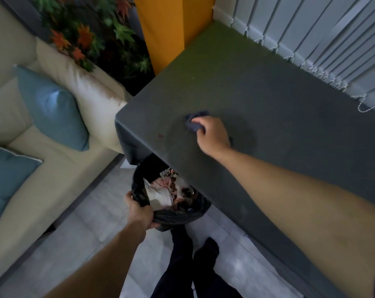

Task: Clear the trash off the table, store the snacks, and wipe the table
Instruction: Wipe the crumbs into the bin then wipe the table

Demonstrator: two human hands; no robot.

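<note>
Dark cloth (195, 121) under right hand (213, 136) mid-table (268, 108); left hand (139, 214) grips bin (178, 216) at table edge.

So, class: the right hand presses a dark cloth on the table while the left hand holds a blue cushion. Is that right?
Not quite. In the head view the left hand grips the bin's black liner rim, not a cushion. The right hand does press the dark cloth on the table.

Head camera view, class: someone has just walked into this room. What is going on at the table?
A person is wiping the dark table. The right hand presses a crumpled dark cloth onto the tabletop, inside a damp-looking smear. The left hand grips the rim of a black-lined trash bin, held just below the table's near edge; crumpled paper and wrappers already lie inside. No trash or snacks show on the tabletop, apart from a small reddish spot left of the cloth.
</note>
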